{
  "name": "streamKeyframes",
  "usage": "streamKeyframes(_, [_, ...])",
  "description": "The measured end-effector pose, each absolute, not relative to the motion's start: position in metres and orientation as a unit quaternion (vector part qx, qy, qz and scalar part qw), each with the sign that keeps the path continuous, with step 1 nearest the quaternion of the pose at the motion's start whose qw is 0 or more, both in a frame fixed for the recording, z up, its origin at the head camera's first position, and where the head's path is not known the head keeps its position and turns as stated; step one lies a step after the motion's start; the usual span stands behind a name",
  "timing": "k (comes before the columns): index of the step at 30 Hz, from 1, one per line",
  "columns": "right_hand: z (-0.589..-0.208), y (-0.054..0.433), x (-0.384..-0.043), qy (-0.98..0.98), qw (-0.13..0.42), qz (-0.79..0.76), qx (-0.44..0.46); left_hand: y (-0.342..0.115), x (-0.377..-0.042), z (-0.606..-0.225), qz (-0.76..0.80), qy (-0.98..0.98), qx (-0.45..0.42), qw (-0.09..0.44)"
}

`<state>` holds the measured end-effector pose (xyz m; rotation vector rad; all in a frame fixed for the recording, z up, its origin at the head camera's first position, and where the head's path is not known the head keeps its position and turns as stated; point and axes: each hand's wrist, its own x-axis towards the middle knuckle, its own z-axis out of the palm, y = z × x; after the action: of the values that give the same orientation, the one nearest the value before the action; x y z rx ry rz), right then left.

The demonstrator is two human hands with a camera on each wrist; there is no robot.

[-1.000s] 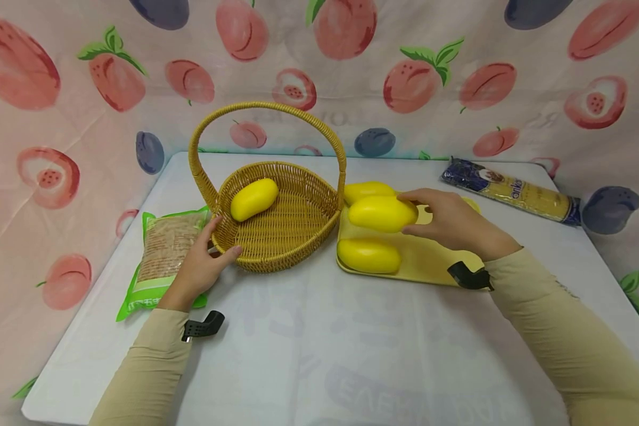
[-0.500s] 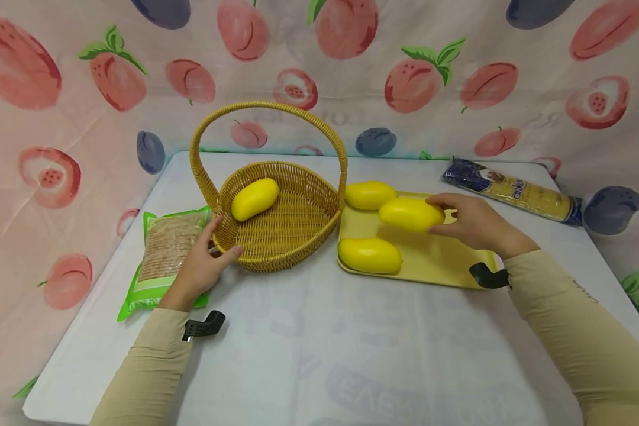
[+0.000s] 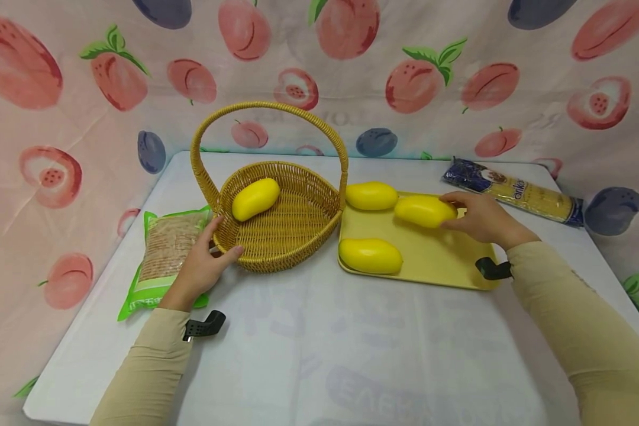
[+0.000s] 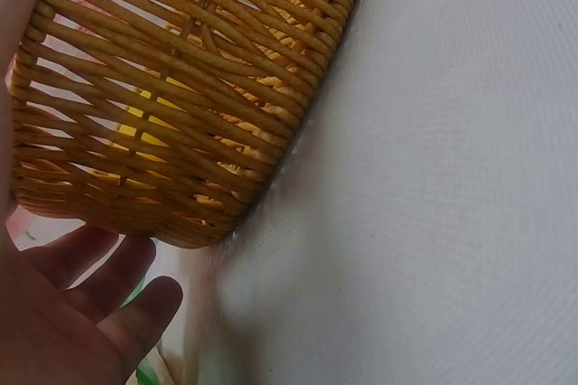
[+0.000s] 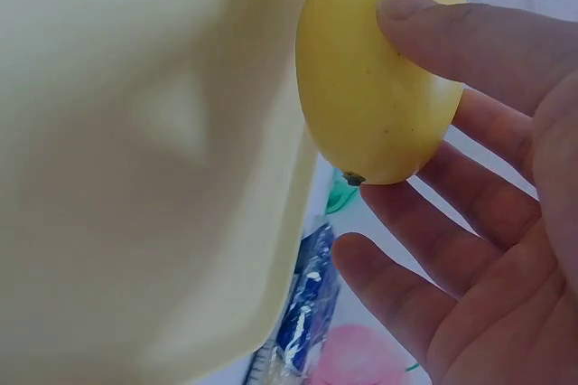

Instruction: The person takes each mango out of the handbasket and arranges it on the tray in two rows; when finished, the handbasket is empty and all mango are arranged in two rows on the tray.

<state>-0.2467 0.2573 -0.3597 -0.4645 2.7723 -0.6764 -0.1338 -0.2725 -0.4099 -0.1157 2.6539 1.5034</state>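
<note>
My right hand (image 3: pixel 479 219) pinches a yellow mango (image 3: pixel 425 211) by its right end, close over the back part of the yellow tray (image 3: pixel 442 263). In the right wrist view the thumb lies on the mango's side, with its dark stem end (image 5: pixel 354 179) showing. Two other mangoes lie at the tray's left side, one at the back corner (image 3: pixel 371 196) and one in front (image 3: pixel 370 256). My left hand (image 3: pixel 199 266) holds the near-left rim of a wicker basket (image 3: pixel 282 260), its fingers by the woven wall (image 4: pixel 181 105). Another mango (image 3: pixel 255 200) rests inside the basket.
A green-edged bag (image 3: pixel 170 248) of brownish food lies left of the basket, partly behind my left hand. At the back right is a blue-and-yellow pasta packet (image 3: pixel 516 192). The basket's tall handle (image 3: pixel 268 106) arches over it. Fruit-print cloth hangs behind the white table (image 3: pixel 277 367).
My right hand has carried the mango rightward, away from the basket, and lowered it nearer the tray. The left hand and the basket have stayed in place.
</note>
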Motion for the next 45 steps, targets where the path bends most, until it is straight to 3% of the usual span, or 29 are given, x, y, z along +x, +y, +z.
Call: streamKeyframes(45, [-0.37, 0.267, -0.283, 0.958, 0.149, -0.223, -0.102, -0.272, -0.134, -0.409, 0.486, 0.872, -0.041, 0.045])
